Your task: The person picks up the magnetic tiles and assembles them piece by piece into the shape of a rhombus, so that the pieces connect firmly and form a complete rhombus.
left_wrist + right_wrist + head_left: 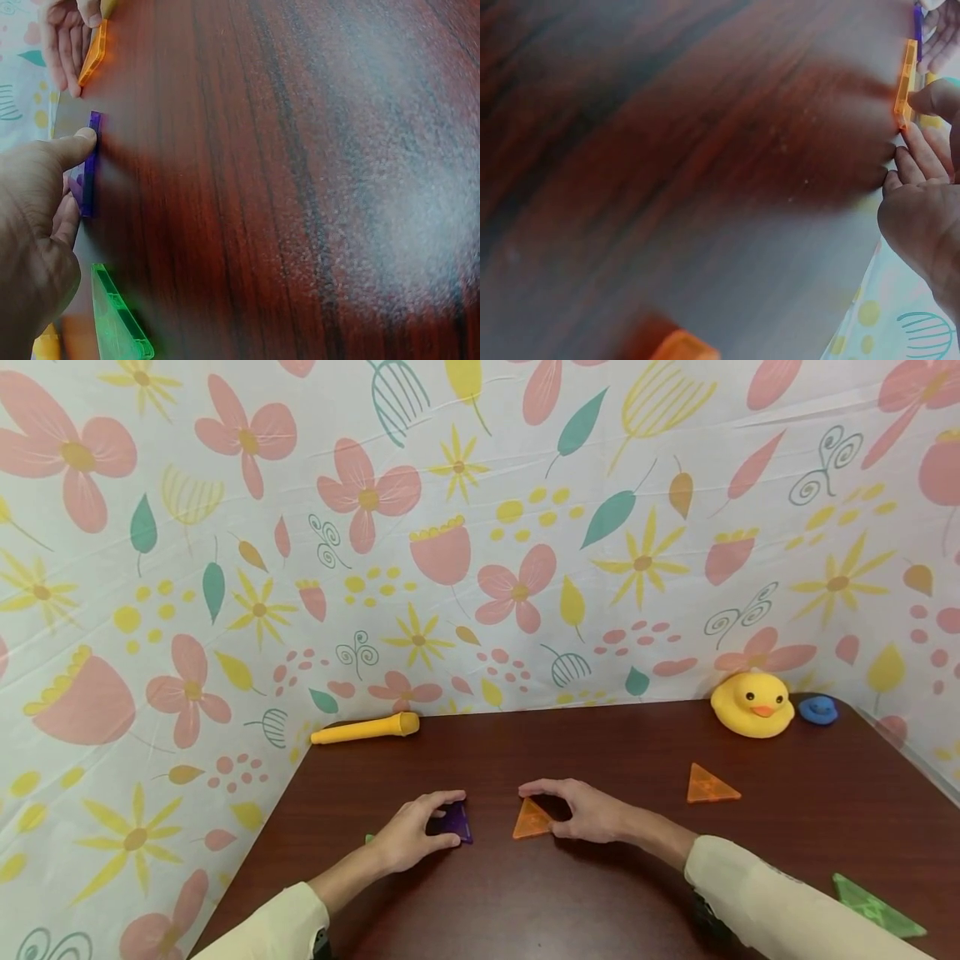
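Note:
On the dark wooden table, my left hand (408, 833) grips a translucent purple triangular tile (457, 823), its thumb at the near corner and fingers at the far one. The left wrist view has that purple tile (91, 165) edge-on beside the thumb. To the right, my right hand (588, 810) holds a translucent orange triangular tile (531, 820), fingers by its top corner and thumb by its lower right corner. A gap separates the two tiles in the head view. A green triangular tile (116, 322) lies near my left hand, mostly hidden behind it in the head view.
Another orange triangle (710, 785) lies at right, with a green triangle (877, 906) nearer, partly behind my right sleeve. Along the back stand a yellow toy microphone (365, 728), a yellow rubber duck (752, 706) and a small blue duck (817, 710). A flowered cloth (480, 677) hangs behind.

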A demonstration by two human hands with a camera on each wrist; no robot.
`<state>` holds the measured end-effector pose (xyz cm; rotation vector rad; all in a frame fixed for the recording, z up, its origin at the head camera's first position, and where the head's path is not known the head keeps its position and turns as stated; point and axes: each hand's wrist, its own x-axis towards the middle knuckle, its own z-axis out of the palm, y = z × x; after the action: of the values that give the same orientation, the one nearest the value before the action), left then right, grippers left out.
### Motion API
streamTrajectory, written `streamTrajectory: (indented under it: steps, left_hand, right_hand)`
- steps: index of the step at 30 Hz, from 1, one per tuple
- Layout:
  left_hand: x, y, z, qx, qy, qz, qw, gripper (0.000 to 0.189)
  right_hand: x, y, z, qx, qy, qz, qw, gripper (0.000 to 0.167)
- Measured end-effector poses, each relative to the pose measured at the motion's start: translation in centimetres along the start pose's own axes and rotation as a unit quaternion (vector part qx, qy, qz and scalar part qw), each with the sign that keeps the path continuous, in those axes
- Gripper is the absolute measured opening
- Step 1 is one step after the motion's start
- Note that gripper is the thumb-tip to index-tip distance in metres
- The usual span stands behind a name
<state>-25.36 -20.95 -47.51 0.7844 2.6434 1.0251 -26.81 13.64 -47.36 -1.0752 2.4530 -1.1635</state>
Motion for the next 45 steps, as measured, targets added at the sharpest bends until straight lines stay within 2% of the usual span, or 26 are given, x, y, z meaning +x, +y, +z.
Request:
streamTrajectory:
  steps: [15, 30, 37, 45]
  left_hand:
    - [0.0, 0.2, 0.0, 0.004, 0.003, 0.001, 1.0, 0.062]
    - [0.0, 0.0, 0.1, 0.006, 0.0, 0.001, 1.0, 0.062]
    - [0.0, -0.1, 0.1, 0.005, 0.001, 0.0, 1.0, 0.061]
    - [0.1, 0.0, 0.2, -0.012, 0.007, 0.012, 0.9998, 0.06]
  right_hand:
    - [-0.5, 0.0, 0.2, -0.013, 0.012, 0.001, 0.9998, 0.06]
    - [-1.2, -1.2, 1.9, -0.019, 0.037, -0.002, 0.9991, 0.058]
    - [-1.4, -1.8, 2.4, -0.051, 0.047, -0.016, 0.9975, 0.058]
    - [-1.7, -2.5, 3.0, -0.077, 0.065, 0.002, 0.9949, 0.059]
